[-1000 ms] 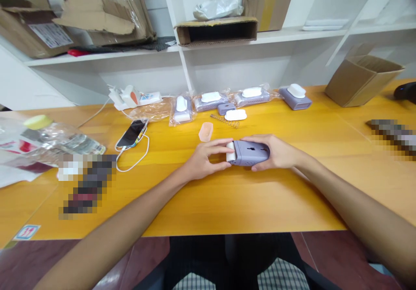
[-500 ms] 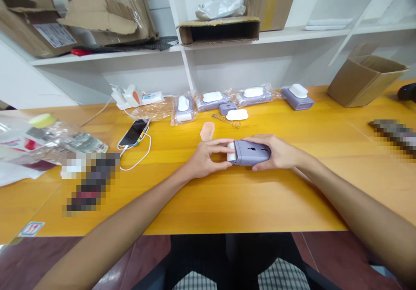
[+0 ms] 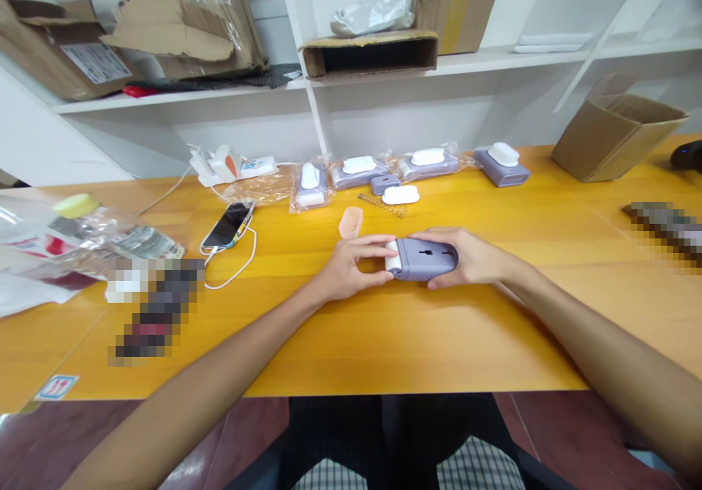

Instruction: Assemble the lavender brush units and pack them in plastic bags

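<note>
A purple plastic housing [image 3: 426,257] with dark slots in its upper face lies level between my hands, just above or on the table. My right hand [image 3: 470,256] wraps round its right end, thumb on the near side. With thumb and fingers, my left hand [image 3: 351,267] grips the white ribbed piece [image 3: 393,256] at the housing's left end. Beyond them lie a translucent peach cap [image 3: 351,222], a coil spring [image 3: 382,203], a white oval part [image 3: 400,194] and a small purple block [image 3: 385,183].
Several purple units with white tops, some in clear bags [image 3: 359,172], line the back. A phone [image 3: 230,225] on a white cable, a power strip [image 3: 235,168] and a plastic bottle [image 3: 131,238] stand left. A cardboard box [image 3: 614,139] is at right, under white shelves [image 3: 472,64].
Both hands keep their hold on the housing and its white end piece. The whole view has shifted very slightly; nothing on the table has visibly moved.
</note>
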{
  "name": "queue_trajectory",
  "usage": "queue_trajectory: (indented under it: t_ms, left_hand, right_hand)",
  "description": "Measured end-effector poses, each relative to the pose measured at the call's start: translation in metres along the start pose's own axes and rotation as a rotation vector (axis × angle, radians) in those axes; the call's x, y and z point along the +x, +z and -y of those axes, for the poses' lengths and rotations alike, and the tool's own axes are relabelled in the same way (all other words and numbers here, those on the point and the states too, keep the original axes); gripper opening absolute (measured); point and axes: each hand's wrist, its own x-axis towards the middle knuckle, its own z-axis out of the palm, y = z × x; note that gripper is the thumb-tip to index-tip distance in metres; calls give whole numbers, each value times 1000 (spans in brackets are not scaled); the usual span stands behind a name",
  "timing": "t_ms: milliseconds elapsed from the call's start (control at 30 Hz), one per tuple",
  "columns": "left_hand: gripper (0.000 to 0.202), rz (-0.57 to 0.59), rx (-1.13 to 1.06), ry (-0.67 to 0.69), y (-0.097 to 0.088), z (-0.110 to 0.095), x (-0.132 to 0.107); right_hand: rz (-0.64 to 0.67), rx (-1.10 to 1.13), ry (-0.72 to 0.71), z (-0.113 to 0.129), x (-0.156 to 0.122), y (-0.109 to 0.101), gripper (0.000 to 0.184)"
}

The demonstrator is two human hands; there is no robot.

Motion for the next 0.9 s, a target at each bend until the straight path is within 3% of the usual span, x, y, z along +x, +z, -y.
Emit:
queue_trajectory:
  t_ms: [900]
  left_hand:
    - [32,-2,-58,-6,2,4,1]
  right_hand:
    - [-1,35,5,-2,-1,0,86]
